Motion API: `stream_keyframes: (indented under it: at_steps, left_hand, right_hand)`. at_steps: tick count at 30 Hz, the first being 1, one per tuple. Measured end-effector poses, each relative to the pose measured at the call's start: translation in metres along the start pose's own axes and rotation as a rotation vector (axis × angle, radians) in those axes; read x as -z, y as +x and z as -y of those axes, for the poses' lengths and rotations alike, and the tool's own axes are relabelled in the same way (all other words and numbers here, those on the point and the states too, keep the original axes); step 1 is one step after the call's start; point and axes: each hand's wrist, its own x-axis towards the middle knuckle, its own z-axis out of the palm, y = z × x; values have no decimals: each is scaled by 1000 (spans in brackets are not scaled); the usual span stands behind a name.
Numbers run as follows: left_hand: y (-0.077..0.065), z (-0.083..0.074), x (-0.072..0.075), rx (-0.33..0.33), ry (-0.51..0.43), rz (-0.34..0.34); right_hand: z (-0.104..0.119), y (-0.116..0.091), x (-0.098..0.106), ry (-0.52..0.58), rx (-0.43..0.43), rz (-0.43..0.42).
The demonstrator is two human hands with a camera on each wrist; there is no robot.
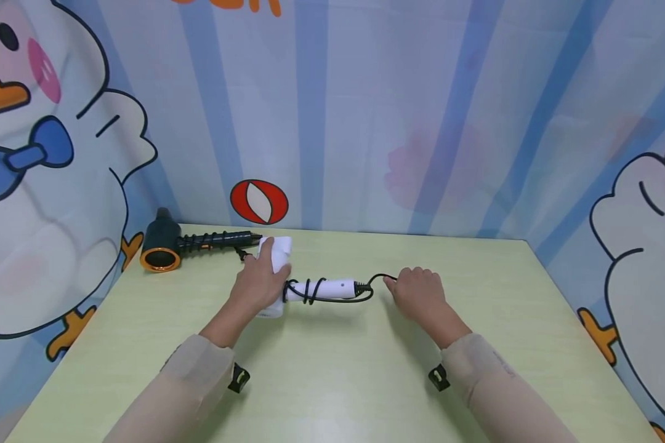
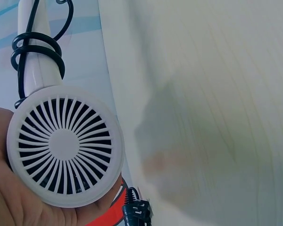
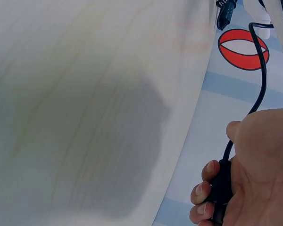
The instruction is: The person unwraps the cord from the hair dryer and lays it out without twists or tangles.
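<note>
In the head view my left hand (image 1: 259, 280) grips a white hair dryer (image 1: 335, 289) round its head, and the handle points to the right. A black cord is looped several times about that handle. The left wrist view shows the dryer's round slatted grille (image 2: 63, 147) with my palm and fingers behind it. My right hand (image 1: 419, 296) holds the cord's end, some way right of the handle. Seen from the right wrist, its fingers curl round the black plug (image 3: 220, 188), while the cord (image 3: 262, 89) runs up toward the dryer.
A dark hair dryer with an orange ring (image 1: 162, 246) lies at the table's back left, its cord wound round its handle. Behind the pale table (image 1: 332, 381) hangs a striped blue cloth (image 1: 354, 123) with cartoon figures, which also covers the sides.
</note>
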Motion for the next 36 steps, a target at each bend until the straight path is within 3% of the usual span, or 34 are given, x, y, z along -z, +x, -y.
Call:
stream_keyframes:
  at_steps: [20, 27, 36]
  left_hand:
    - [0, 2, -5, -22, 2, 23]
    - [0, 3, -5, -20, 10, 23]
    - [2, 6, -7, -27, 7, 19]
  right_hand:
    - [-7, 5, 3, -20, -31, -39]
    - [-6, 7, 19, 24, -81, -82]
    - [-4, 4, 44, 107, -85, -134]
